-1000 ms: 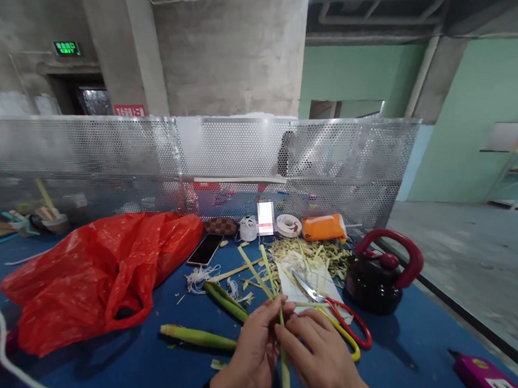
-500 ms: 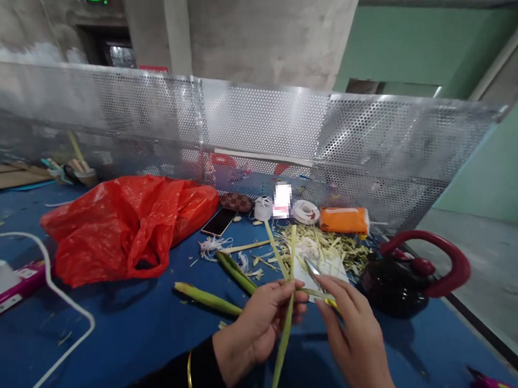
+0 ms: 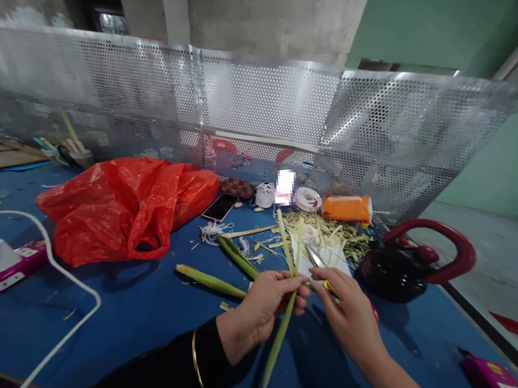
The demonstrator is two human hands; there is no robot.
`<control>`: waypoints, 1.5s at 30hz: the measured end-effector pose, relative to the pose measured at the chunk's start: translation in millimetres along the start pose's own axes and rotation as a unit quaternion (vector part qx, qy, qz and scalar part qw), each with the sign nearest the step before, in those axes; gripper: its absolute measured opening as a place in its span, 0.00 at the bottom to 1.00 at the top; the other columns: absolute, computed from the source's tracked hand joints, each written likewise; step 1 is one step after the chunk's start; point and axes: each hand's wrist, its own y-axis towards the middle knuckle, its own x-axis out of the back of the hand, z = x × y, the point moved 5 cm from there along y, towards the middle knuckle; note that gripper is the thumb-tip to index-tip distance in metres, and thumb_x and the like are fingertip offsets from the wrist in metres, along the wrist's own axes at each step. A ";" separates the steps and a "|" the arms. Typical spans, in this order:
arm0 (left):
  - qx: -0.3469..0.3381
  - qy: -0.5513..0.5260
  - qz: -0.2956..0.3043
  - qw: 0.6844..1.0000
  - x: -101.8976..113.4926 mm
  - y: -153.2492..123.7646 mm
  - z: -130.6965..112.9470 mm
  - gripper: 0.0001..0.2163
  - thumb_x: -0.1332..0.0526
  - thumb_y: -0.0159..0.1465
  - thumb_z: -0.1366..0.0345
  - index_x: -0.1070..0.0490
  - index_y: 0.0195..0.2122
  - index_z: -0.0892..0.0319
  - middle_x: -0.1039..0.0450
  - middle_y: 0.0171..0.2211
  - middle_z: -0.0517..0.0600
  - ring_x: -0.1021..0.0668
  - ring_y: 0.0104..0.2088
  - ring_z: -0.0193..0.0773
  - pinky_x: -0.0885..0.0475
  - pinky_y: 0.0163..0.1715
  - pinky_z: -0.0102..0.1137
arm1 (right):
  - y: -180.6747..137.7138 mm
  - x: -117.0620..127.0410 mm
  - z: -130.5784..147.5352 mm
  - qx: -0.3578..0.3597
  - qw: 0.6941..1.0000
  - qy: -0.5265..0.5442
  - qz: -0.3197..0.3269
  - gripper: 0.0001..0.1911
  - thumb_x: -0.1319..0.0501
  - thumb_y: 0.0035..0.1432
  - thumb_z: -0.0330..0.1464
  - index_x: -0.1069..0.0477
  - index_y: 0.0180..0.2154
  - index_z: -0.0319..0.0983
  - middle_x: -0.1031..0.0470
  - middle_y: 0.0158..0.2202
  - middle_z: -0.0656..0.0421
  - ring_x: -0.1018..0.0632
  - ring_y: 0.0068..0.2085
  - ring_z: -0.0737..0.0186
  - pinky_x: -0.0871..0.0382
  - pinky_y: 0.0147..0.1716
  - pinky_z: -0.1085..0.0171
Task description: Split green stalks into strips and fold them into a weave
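My left hand (image 3: 271, 300) is closed in a pinch on green leaf strips (image 3: 278, 345). One long strip hangs down toward me, and two pale ends point up and away from the fingers. Close beside it on the right, my right hand (image 3: 351, 306) is closed around a pair of scissors (image 3: 315, 255), blades pointing away from me. Yellow and red bits of their handle show by the palm. Its thumb and forefinger meet near the strips, where a short end passes between the hands; whether they grip it I cannot tell. Two thick green stalks (image 3: 212, 281) lie left of the hands.
Leaf scraps (image 3: 355, 243) and white paper (image 3: 338, 259) lie beyond the hands. A black kettle (image 3: 393, 270) stands right, a red plastic bag (image 3: 126, 210) left. A phone (image 3: 219, 208), tape roll (image 3: 308, 199) and orange packet (image 3: 346, 208) line the perforated metal screen (image 3: 260, 98).
My right hand has come closer to the left, its fingertips now at the strips. The scissors sit further back in the hand. The whole view has tilted down slightly.
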 end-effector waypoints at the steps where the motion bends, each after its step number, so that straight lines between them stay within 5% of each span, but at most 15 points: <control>1: 0.004 0.004 0.001 1.000 -0.7 -0.8 0.8 0.05 0.36 0.57 0.70 0.25 0.32 0.67 0.27 0.24 0.50 0.28 0.19 0.28 0.32 0.21 0.24 | -0.2 3.3 -0.7 -0.011 1.000 0.007 -0.022 0.09 0.45 0.63 0.35 0.28 0.41 0.41 0.23 0.38 0.54 0.24 0.41 0.54 0.32 0.40 0.57; 6: 0.034 0.037 0.017 0.999 -4.7 -4.2 6.0 0.05 0.35 0.56 0.68 0.26 0.30 0.66 0.25 0.25 0.51 0.25 0.19 0.30 0.32 0.20 0.24 | -1.5 13.6 1.0 -0.029 0.996 0.042 -0.077 0.09 0.44 0.63 0.33 0.27 0.42 0.41 0.25 0.39 0.53 0.25 0.42 0.55 0.32 0.42 0.57; 16: 0.025 0.077 0.018 0.997 -6.3 -5.2 2.4 0.07 0.36 0.57 0.65 0.26 0.30 0.64 0.25 0.25 0.49 0.27 0.18 0.28 0.34 0.19 0.23 | -0.5 5.4 -8.7 -0.120 0.984 0.133 -0.017 0.10 0.43 0.62 0.37 0.28 0.40 0.39 0.25 0.36 0.55 0.24 0.39 0.57 0.32 0.39 0.62; 21: 0.031 0.118 0.067 0.990 -11.5 -5.2 4.1 0.10 0.41 0.60 0.61 0.28 0.29 0.63 0.26 0.26 0.48 0.28 0.18 0.27 0.36 0.18 0.23 | -3.4 -18.8 -11.7 -0.201 0.933 0.268 0.134 0.16 0.44 0.61 0.42 0.25 0.38 0.38 0.23 0.29 0.58 0.23 0.35 0.58 0.30 0.36 0.64; 26: 0.018 0.158 0.070 0.985 -13.9 -6.0 5.0 0.05 0.42 0.56 0.68 0.31 0.33 0.61 0.25 0.27 0.48 0.30 0.16 0.27 0.37 0.16 0.23 | -5.3 -24.8 -14.7 -0.261 0.886 0.363 0.122 0.18 0.37 0.55 0.43 0.23 0.40 0.36 0.22 0.29 0.56 0.22 0.35 0.57 0.29 0.37 0.62; 31: 0.011 0.193 0.013 0.981 -8.0 -3.7 4.0 0.08 0.42 0.57 0.64 0.38 0.36 0.59 0.25 0.25 0.48 0.30 0.15 0.30 0.39 0.14 0.24 | -6.6 -18.4 -17.8 -0.264 0.906 0.321 0.079 0.15 0.38 0.55 0.42 0.22 0.32 0.36 0.25 0.25 0.57 0.27 0.26 0.62 0.33 0.27 0.65; 34: 0.011 0.226 0.033 0.974 -8.3 -3.2 5.2 0.11 0.41 0.57 0.57 0.36 0.33 0.60 0.25 0.25 0.49 0.31 0.15 0.29 0.39 0.15 0.24 | -6.3 -13.9 -19.3 -0.242 0.931 0.265 0.060 0.13 0.39 0.57 0.39 0.23 0.30 0.37 0.28 0.23 0.59 0.28 0.27 0.62 0.34 0.27 0.66; 37: -0.023 0.302 0.042 0.952 -7.7 -3.6 2.3 0.08 0.39 0.54 0.61 0.32 0.28 0.61 0.27 0.24 0.47 0.32 0.15 0.28 0.40 0.16 0.24 | -5.0 -13.8 -19.1 -0.224 0.943 0.238 0.064 0.15 0.40 0.58 0.39 0.26 0.25 0.37 0.28 0.23 0.58 0.27 0.28 0.61 0.33 0.29 0.65; 43: -0.142 0.443 -0.002 0.885 -4.7 -6.8 -17.1 0.10 0.44 0.57 0.65 0.31 0.20 0.60 0.34 0.17 0.44 0.34 0.20 0.30 0.43 0.21 0.25 | -1.4 -15.8 -12.3 -0.233 0.921 0.298 0.094 0.14 0.39 0.56 0.39 0.27 0.22 0.38 0.23 0.26 0.57 0.24 0.27 0.62 0.29 0.28 0.65; 45: -0.136 0.432 -0.001 0.892 -4.2 -5.9 -18.0 0.11 0.44 0.57 0.64 0.32 0.19 0.60 0.36 0.17 0.44 0.35 0.21 0.31 0.44 0.22 0.26 | -0.3 -15.0 -9.4 -0.239 0.916 0.304 0.104 0.11 0.38 0.55 0.37 0.25 0.25 0.38 0.24 0.25 0.58 0.24 0.26 0.62 0.29 0.27 0.66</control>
